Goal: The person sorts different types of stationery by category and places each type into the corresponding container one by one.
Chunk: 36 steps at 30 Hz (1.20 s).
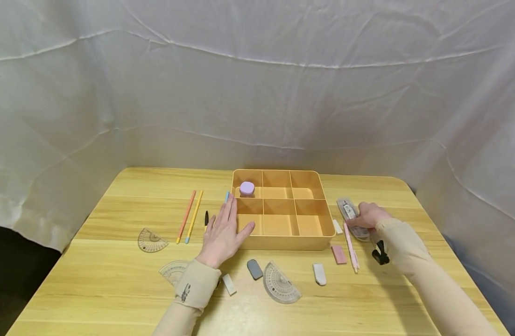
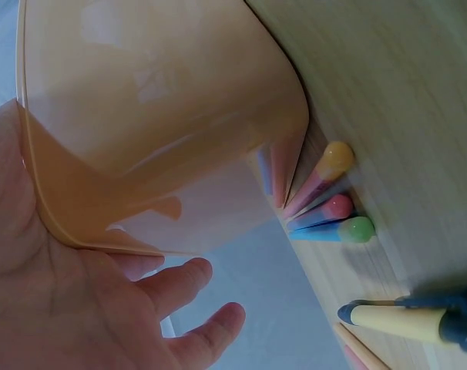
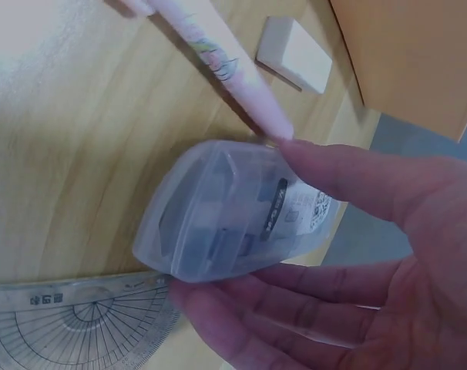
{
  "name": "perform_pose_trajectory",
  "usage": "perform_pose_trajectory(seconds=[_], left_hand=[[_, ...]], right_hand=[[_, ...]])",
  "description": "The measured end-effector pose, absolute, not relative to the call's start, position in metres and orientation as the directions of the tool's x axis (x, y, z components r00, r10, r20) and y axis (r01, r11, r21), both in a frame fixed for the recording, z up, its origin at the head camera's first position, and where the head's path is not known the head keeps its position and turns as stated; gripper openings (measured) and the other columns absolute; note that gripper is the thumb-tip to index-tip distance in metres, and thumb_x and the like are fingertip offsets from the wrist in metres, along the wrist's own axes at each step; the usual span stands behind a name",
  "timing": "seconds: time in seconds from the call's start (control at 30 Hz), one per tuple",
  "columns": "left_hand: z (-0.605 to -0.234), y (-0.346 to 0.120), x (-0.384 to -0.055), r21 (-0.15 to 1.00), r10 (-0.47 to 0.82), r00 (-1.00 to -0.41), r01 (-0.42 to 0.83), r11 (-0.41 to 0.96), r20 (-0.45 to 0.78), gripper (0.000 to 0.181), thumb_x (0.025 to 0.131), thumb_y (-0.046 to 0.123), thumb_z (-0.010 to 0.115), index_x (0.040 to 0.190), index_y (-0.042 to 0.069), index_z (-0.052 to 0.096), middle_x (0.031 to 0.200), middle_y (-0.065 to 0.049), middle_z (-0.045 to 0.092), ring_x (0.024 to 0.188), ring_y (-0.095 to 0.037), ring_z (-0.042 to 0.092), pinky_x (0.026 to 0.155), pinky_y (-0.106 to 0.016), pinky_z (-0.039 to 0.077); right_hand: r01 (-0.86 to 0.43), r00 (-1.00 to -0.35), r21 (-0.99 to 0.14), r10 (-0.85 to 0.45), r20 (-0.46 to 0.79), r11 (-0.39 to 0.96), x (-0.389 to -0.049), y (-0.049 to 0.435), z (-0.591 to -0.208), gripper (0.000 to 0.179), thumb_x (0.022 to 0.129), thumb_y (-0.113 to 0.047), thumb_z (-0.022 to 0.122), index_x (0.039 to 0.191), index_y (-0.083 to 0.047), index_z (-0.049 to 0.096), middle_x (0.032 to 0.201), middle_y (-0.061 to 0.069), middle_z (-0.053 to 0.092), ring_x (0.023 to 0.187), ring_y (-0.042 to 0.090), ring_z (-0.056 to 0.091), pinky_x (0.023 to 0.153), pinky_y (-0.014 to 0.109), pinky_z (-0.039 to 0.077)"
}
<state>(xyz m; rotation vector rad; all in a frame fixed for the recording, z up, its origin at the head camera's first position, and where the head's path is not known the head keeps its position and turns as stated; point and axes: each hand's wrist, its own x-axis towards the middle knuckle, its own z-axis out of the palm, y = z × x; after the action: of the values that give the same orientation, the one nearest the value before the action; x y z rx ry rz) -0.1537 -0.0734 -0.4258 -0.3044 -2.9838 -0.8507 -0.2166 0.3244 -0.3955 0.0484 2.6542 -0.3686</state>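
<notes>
Spread fingers on my left hand (image 1: 223,235) rested against the left side of the orange organizer (image 1: 282,243), its thumb held out over a front compartment, while my right hand (image 1: 372,217) pinched a clear plastic case (image 3: 226,216), thumb on one long side and fingers on the other. That case was on the counter (image 1: 123,284) to the right of the organizer, just beside a pink pen (image 1: 351,247), with a clear protractor (image 3: 79,320) near my fingertips; whether its whole underside touched the wood, I could not tell. I judged it light, with a stiff shell, smooth enough to slide from a lazy grip and thin enough that a hard squeeze might crack it. Holding it by the two long sides, near the middle of its length, seemed soundest; the rounded end looked likelier to slip away. With the pen's tip right by my thumb, a careless hold could have dragged the pen along too.
</notes>
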Motion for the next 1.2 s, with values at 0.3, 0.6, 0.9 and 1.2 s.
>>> perform_pose_trajectory(seconds=[0.3,0.6,0.9,1.2], left_hand=[[-0.426,-0.074,-0.153,0.527,0.180,-0.980,0.196,0.827,0.082,0.088,0.101,0.056,0.048,0.161,0.003,0.012,0.171,-0.011,0.008,0.156,-0.035,0.019,0.123,-0.064,0.020],[-0.426,-0.073,-0.154,0.529,0.183,-0.980,0.197,0.826,0.079,0.088,0.101,0.055,0.048,0.161,0.003,0.011,0.171,-0.011,0.007,0.157,-0.034,0.019,0.124,-0.063,0.020],[-0.427,-0.074,-0.154,0.533,0.186,-0.979,0.202,0.822,0.084,0.088,0.101,0.056,0.048,0.161,0.003,0.011,0.171,-0.011,0.007,0.156,-0.034,0.021,0.123,-0.063,0.021],[-0.427,-0.074,-0.154,0.543,0.186,-0.978,0.205,0.815,0.090,0.088,0.101,0.054,0.050,0.161,0.002,0.012,0.171,-0.012,0.008,0.156,-0.033,0.020,0.123,-0.065,0.021]], right_hand=[[0.098,-0.907,-0.224,-0.006,-0.422,0.970,-0.216,0.321,-0.399,0.053,0.091,-0.031,0.069,0.113,0.015,0.053,0.094,0.024,0.060,0.082,0.030,0.060,0.066,0.033,0.056],[0.144,-0.905,-0.240,0.030,-0.425,0.960,-0.215,0.319,-0.403,0.049,0.090,-0.026,0.071,0.114,0.014,0.054,0.093,0.023,0.060,0.081,0.029,0.061,0.062,0.032,0.057],[0.168,-0.918,-0.292,0.042,-0.394,0.941,-0.214,0.319,-0.402,0.049,0.087,-0.026,0.071,0.110,0.013,0.053,0.092,0.024,0.059,0.078,0.029,0.059,0.060,0.030,0.055],[0.159,-0.945,-0.348,0.040,-0.325,0.924,-0.215,0.320,-0.391,0.043,0.095,-0.024,0.062,0.111,0.015,0.052,0.091,0.027,0.062,0.065,0.024,0.058,0.051,0.029,0.053]])
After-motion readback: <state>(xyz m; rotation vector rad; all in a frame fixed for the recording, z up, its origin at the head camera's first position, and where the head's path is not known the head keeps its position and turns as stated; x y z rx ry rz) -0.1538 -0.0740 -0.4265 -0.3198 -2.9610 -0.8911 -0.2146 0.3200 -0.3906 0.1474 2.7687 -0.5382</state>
